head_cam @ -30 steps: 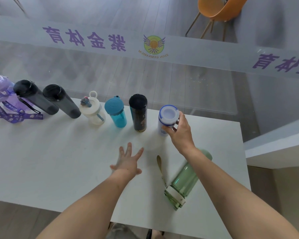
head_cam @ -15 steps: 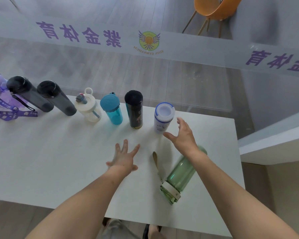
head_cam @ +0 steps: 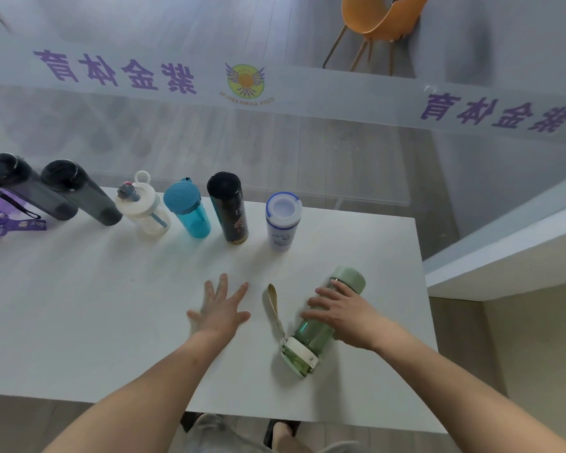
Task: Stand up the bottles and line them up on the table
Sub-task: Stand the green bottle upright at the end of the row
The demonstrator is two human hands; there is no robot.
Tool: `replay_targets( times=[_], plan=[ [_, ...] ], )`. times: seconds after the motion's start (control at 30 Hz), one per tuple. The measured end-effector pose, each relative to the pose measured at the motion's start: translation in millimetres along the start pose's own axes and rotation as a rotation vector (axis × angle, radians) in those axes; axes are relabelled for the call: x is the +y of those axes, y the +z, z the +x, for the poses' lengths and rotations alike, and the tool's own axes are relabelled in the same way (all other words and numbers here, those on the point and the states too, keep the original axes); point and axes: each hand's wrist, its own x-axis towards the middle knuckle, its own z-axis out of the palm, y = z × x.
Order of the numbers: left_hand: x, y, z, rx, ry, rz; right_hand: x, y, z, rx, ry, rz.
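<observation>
The white table (head_cam: 79,305) is carrying seven bottles in plain view — six are standing in a row along its far edge, and one green bottle (head_cam: 321,325) is lying on its side near the right edge. The left hand (head_cam: 219,308) is hovering flat, fingers spread and holding nothing. The right hand (head_cam: 347,313) is resting on the green bottle's body — fingers draped loosely over it, not closed.

Soft, even daylight; faint shadows on the tabletop (head_cam: 79,305) fall toward 6 o'clock. Wide-angle bending at edges, slight blur.
</observation>
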Motion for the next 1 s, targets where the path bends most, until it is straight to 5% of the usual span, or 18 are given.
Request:
replay_targets(
  times=[0.23, 0.57, 0.73, 1.0],
  plan=[
    [6.6, -0.3, -3.5, 0.003, -0.009, 0.005, 8.8, 6.1, -14.5, 0.303, 0.079, 0.134],
    [42.5, -9.8, 0.8, -0.006, 0.041, 0.111, 12.3, -9.1, -17.7, 0.884, 0.578, 1.24],
    [45.4, -4.1, 6.5, -0.048, 0.046, 0.135, 10.3, -13.1, -13.7, 0.981, 0.669, 1.499],
    [63.1, -6.2, 1.2, -0.045, -0.031, 0.029, 3.5, -4.7, -11.9, 0.979, 0.706, 1.502]
  ],
)
